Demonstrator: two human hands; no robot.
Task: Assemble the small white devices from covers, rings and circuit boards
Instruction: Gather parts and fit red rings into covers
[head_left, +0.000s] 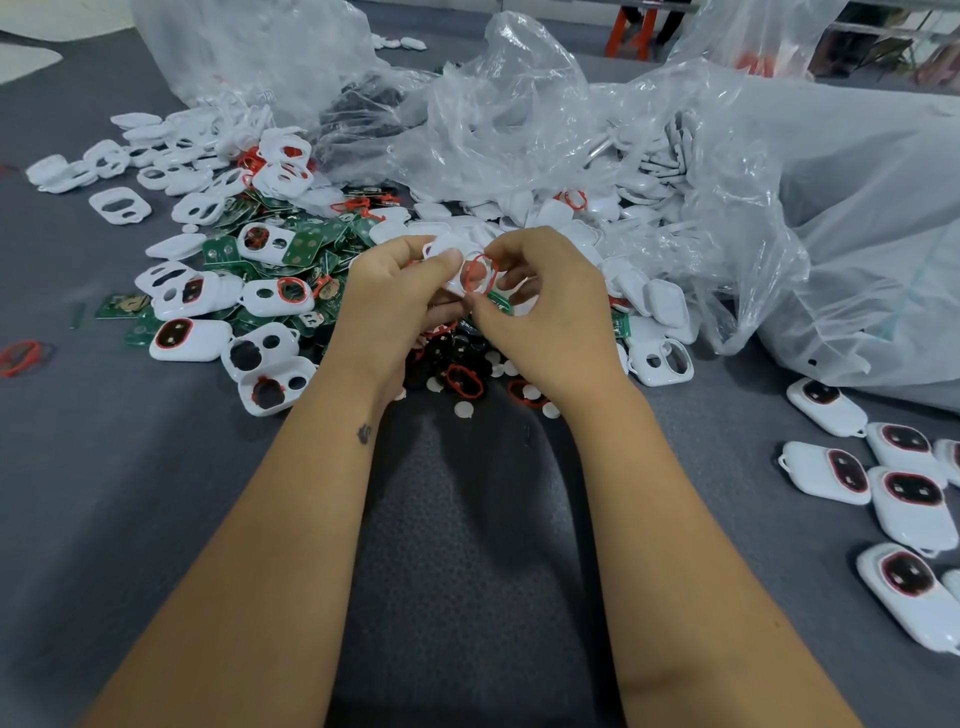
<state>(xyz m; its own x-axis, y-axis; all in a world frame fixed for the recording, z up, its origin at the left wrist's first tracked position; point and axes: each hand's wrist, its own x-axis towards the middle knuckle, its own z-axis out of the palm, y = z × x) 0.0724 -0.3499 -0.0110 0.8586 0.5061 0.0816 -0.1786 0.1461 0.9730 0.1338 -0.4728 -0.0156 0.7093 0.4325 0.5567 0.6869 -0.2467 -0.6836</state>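
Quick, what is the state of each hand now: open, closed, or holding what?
Left hand: grips a white cover.
Right hand: pinches a red ring at the cover.

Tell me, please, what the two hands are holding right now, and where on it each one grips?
Left hand grips a white cover at its left edge; right hand pinches a red ring at its lower rim, against the cover.

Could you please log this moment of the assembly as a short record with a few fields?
Left hand: holds a white cover
Right hand: pinches a red ring at the cover
Left of hands: pile of green circuit boards and open covers
Right edge: finished devices laid on the grey table
Behind: clear plastic bags
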